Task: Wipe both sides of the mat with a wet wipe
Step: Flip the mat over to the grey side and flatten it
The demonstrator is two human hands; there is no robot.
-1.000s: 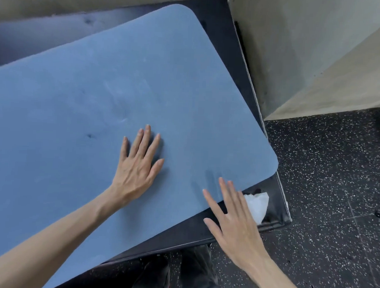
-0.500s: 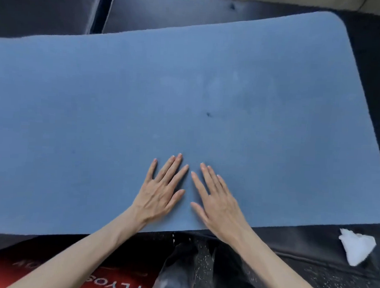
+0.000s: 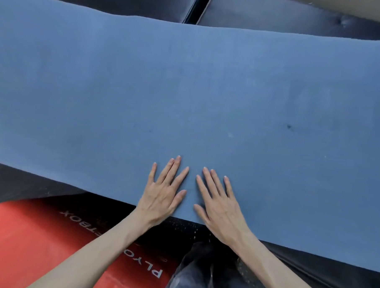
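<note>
Both hands, left hand (image 3: 161,197) and right hand (image 3: 220,207), lie flat side by side, grip released, fingers straight, on the blue mat's (image 3: 187,89) near edge.

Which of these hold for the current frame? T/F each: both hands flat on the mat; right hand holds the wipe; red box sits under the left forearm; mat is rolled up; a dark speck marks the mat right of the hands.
1. Both hands flat on the mat: true; left hand, right hand.
2. Right hand holds the wipe: false; it holds nothing, no wipe in view.
3. Red box under the left forearm: true.
4. Mat rolled up: false; spread flat.
5. Dark speck right of the hands: true.
</note>
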